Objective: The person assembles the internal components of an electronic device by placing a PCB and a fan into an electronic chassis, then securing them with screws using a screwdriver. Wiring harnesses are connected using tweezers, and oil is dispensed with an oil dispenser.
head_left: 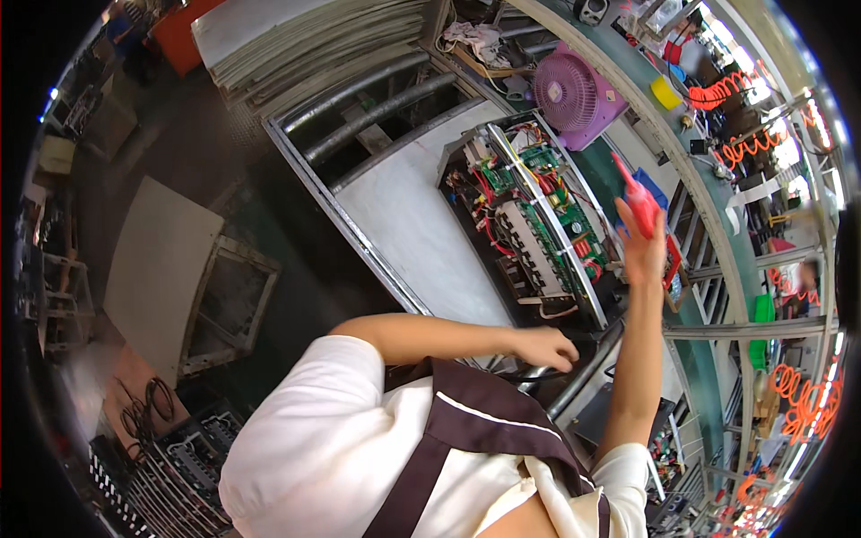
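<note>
My right hand (644, 255) is raised at the right, its fingers closed round a red bottle-like thing (639, 208) with a thin pointed tip. The tip points up and away from me. My left hand (545, 348) is held low in front of my apron, fingers curled in. It is close to a metal rail and a black cable (536, 375); what it grips, if anything, I cannot make out. Beyond both hands lies an opened electronic unit (529, 215) with green circuit boards, red wires and a pale strip across it.
The unit rests on a white-topped cart (408, 211) with metal rails. A purple fan (567, 94) stands behind it. To the right run a long green bench (717, 215) and orange coiled hoses (749, 148). Flat panels (269, 45) are stacked at the far left.
</note>
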The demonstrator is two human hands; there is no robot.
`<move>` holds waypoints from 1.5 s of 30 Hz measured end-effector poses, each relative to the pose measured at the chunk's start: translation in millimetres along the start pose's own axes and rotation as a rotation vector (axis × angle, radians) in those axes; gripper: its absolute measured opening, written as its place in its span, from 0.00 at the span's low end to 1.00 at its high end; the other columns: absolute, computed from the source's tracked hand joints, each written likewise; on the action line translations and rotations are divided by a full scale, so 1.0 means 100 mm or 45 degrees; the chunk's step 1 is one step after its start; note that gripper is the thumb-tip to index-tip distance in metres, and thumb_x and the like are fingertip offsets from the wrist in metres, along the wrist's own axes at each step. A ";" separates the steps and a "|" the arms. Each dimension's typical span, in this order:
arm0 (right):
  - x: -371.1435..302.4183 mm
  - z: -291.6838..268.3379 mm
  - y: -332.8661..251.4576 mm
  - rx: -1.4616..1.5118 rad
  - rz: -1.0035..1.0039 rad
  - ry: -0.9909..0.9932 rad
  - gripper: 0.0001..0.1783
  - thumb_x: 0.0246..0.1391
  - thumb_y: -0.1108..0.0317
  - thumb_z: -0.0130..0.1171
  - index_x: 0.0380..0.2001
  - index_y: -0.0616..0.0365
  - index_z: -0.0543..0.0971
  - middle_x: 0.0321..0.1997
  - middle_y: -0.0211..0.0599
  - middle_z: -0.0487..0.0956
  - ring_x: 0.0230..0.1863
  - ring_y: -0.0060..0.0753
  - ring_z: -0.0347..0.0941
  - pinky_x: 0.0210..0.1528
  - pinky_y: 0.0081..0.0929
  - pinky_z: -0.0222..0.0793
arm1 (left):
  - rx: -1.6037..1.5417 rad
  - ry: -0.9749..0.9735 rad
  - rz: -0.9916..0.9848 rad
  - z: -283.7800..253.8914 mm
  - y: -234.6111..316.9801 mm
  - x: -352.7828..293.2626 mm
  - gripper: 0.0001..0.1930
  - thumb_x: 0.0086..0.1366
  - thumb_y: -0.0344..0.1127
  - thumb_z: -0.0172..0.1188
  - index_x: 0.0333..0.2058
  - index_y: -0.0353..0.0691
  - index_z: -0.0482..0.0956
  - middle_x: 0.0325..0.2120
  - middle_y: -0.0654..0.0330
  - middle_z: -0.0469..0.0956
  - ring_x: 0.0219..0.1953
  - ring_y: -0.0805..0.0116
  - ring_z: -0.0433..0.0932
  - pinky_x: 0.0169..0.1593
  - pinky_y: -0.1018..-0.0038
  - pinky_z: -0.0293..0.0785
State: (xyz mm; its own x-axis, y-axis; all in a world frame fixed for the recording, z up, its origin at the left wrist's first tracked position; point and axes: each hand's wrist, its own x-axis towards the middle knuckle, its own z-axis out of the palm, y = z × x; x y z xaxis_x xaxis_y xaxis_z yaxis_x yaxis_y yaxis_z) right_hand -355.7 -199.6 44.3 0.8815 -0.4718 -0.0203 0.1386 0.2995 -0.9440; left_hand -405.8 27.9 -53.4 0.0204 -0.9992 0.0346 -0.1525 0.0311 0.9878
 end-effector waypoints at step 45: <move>-3.25 0.76 2.10 0.263 -0.650 0.867 0.32 0.63 0.42 0.41 0.51 0.62 0.69 0.41 0.45 0.79 0.39 0.36 0.78 0.38 0.27 0.76 | 0.962 1.818 -0.039 -1.89 -1.09 -2.03 0.22 0.47 0.38 0.61 0.43 0.39 0.75 0.31 0.54 0.78 0.32 0.48 0.78 0.39 0.58 0.72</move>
State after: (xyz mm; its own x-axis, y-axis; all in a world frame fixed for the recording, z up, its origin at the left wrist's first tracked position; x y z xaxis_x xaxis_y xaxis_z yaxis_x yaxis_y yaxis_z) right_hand -579.0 79.5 -122.5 0.2373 -0.9621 0.1341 0.5799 0.0295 -0.8142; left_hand -206.7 232.0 -139.9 0.8221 -0.1482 0.5496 -0.5529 -0.4375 0.7091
